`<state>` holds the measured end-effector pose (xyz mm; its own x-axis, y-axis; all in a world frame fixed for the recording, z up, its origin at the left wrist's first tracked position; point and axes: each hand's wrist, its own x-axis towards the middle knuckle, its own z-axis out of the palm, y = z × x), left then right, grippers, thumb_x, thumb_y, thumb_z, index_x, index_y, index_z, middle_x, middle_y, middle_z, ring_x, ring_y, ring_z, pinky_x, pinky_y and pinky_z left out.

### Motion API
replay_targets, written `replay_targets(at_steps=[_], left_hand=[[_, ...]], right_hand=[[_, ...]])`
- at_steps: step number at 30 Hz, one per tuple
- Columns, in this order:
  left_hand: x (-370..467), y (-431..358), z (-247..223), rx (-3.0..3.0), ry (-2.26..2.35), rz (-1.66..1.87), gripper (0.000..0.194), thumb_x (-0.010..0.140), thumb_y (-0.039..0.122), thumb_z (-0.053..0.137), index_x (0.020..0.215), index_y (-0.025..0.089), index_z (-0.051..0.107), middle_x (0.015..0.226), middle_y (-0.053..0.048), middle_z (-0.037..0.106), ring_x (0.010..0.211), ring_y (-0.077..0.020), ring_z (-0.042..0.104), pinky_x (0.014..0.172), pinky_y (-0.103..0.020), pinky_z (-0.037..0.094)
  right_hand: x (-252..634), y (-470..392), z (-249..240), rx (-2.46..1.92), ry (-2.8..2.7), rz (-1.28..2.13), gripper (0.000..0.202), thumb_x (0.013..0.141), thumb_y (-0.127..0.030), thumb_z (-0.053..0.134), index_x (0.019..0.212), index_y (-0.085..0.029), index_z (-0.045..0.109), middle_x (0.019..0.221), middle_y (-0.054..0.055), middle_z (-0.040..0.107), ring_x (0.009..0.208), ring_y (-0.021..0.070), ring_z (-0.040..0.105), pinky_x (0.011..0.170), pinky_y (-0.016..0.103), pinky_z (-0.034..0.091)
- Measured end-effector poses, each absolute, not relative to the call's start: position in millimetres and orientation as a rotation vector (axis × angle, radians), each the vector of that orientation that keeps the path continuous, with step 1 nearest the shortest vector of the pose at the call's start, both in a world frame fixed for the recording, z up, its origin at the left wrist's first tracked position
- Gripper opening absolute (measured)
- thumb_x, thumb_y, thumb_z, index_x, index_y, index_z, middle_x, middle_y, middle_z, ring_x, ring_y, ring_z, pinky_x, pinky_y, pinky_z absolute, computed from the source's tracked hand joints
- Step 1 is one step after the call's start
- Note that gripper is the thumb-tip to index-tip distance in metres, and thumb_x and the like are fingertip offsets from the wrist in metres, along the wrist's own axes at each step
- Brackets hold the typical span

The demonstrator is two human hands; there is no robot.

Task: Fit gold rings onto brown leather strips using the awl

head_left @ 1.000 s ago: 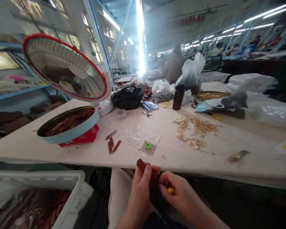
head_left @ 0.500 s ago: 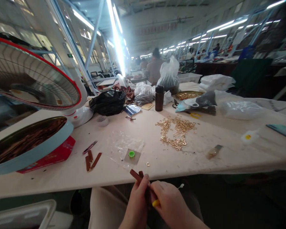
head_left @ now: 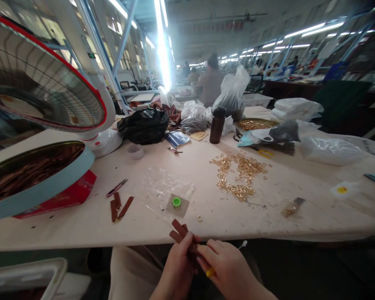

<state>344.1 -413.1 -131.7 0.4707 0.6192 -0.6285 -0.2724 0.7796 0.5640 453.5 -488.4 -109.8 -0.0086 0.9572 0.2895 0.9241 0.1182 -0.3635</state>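
Observation:
Several brown leather strips (head_left: 178,230) stick out above the thumb of my left hand (head_left: 178,264), which is closed around them below the table's front edge. My right hand (head_left: 223,262) touches the strips' lower part, its fingers curled round a tool with a yellow handle (head_left: 210,272); the tool's tip is hidden between my hands. Just beyond, a single gold ring (head_left: 199,218) lies on the table, near a green cap (head_left: 176,202) on a small grey square. More brown strips (head_left: 125,208) lie at the left beside small pink-handled snips (head_left: 116,188).
Gold rings (head_left: 242,173) are heaped mid-table. A round tin (head_left: 50,183) of brown strips and a fan (head_left: 103,141) stand left. Farther back are a black bag (head_left: 143,125), a dark bottle (head_left: 217,125) and plastic bags (head_left: 233,91). A person (head_left: 211,83) sits beyond.
The strips in my left hand are spread wider apart. My right hand and the yellow handle have shifted slightly right and down. The camera view has tilted a little.

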Motion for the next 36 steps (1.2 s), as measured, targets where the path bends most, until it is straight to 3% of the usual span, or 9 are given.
replay_targets(at_steps=[3,7,11,20,25,28,33,36], left_hand=[[330.4,-403.5,-134.9,0.553,0.988,0.668,0.036,0.065,0.044,0.068,0.076,0.010,0.063,0.056,-0.001,0.059,0.047,-0.0081,0.049,0.045,-0.019,0.033],[319.1,-396.3,-135.8,0.733,1.076,0.727,0.036,0.068,0.044,0.066,0.084,0.012,0.063,0.065,-0.002,0.063,0.052,-0.0097,0.052,0.046,-0.020,0.033],[311.2,-393.7,-135.4,0.745,1.091,0.754,0.027,0.065,0.032,0.070,0.082,0.014,0.061,0.065,-0.001,0.063,0.056,-0.0108,0.055,0.053,-0.021,0.040],[305.0,-393.6,-121.5,0.483,0.934,0.761,0.018,0.061,0.006,0.069,0.073,0.015,0.058,0.072,-0.001,0.064,0.068,-0.0107,0.061,0.068,-0.021,0.050],[303.9,-395.3,-114.5,0.548,0.922,0.787,0.017,0.062,0.012,0.072,0.072,0.014,0.059,0.068,-0.001,0.064,0.067,-0.0112,0.062,0.065,-0.020,0.049],[301.8,-394.8,-105.6,0.667,0.933,0.809,0.020,0.061,0.020,0.074,0.073,0.014,0.059,0.068,-0.003,0.067,0.067,-0.0131,0.062,0.062,-0.021,0.048],[305.1,-396.0,-88.8,0.929,1.014,0.840,0.020,0.060,0.025,0.072,0.069,0.014,0.058,0.062,-0.003,0.067,0.050,-0.0126,0.057,0.043,-0.020,0.038],[307.5,-401.1,-81.6,1.112,1.060,0.906,0.015,0.061,0.023,0.070,0.063,0.015,0.058,0.055,0.000,0.061,0.042,-0.0109,0.049,0.040,-0.021,0.034]], right_hand=[[469.1,-474.8,-105.2,-2.007,-1.896,0.250,0.008,0.081,-0.016,0.055,0.088,-0.019,0.060,0.078,0.002,0.063,0.070,0.0189,0.060,0.061,0.026,0.040],[486.2,-438.7,-105.9,-2.358,-1.952,0.180,0.010,0.085,-0.014,0.052,0.088,-0.018,0.060,0.083,0.005,0.064,0.072,0.0199,0.062,0.057,0.026,0.039],[481.7,-411.7,-115.1,-2.383,-2.073,0.147,0.013,0.081,-0.006,0.053,0.081,-0.015,0.062,0.080,0.007,0.064,0.068,0.0207,0.063,0.053,0.025,0.037],[471.6,-405.1,-122.4,-2.248,-2.275,0.158,0.023,0.076,0.007,0.049,0.079,-0.010,0.064,0.080,0.015,0.065,0.075,0.0259,0.061,0.060,0.029,0.040],[479.6,-404.7,-112.3,-2.142,-2.206,0.236,0.020,0.075,0.004,0.051,0.075,-0.011,0.063,0.078,0.011,0.065,0.074,0.0230,0.061,0.062,0.028,0.039],[475.7,-417.0,-96.8,-2.049,-2.120,0.321,0.014,0.080,-0.006,0.050,0.078,-0.015,0.061,0.076,0.005,0.065,0.072,0.0188,0.060,0.060,0.024,0.040],[459.1,-444.2,-77.6,-1.780,-1.794,0.745,0.016,0.084,-0.019,0.045,0.078,-0.017,0.060,0.070,0.001,0.064,0.065,0.0157,0.058,0.056,0.022,0.040],[454.0,-453.8,-74.5,-1.668,-1.658,0.866,0.020,0.084,-0.024,0.045,0.071,-0.017,0.059,0.066,0.001,0.063,0.062,0.0164,0.056,0.055,0.023,0.039]])
